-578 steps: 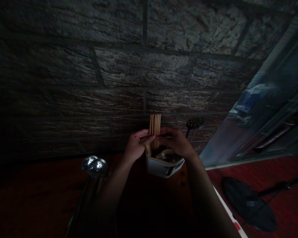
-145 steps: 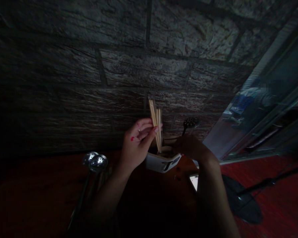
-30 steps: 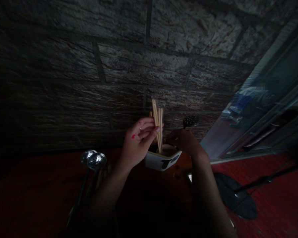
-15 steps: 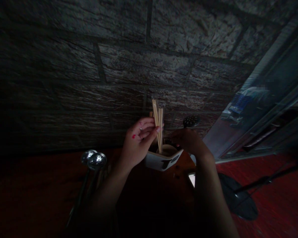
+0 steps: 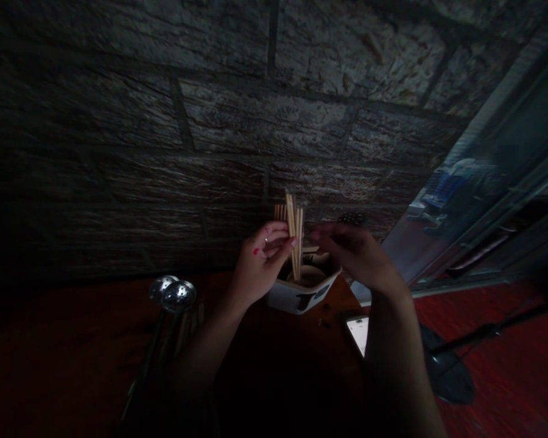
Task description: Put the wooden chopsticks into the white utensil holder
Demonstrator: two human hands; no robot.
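My left hand (image 5: 265,258) is closed around a bundle of wrapped chopsticks (image 5: 293,222), held upright with thumb and fingers. Clear wrapping shows about their tops. Below stands a white container (image 5: 283,298) with dark lettering on its front; a round cup-like rim and dark items show inside it. More chopsticks (image 5: 280,212) rise behind my left fingers. My right hand (image 5: 358,252) hovers over the container's right side, fingertips pinched together close to the bundle. Whether anything is between those fingertips is too dark to make out. A dark slotted spoon head (image 5: 352,218) shows behind my right hand.
Two metal perforated ladles (image 5: 178,296) lie at the left on the reddish table (image 5: 95,316). A lit phone (image 5: 358,331) lies partly under my right forearm. A brick wall (image 5: 228,121) stands behind; a round black stand base (image 5: 447,365) is on the red floor.
My right hand has lifted from inside the container's right side and moved up toward the chopsticks. My left hand with the bundle has shifted slightly right and down. More of the phone shows.
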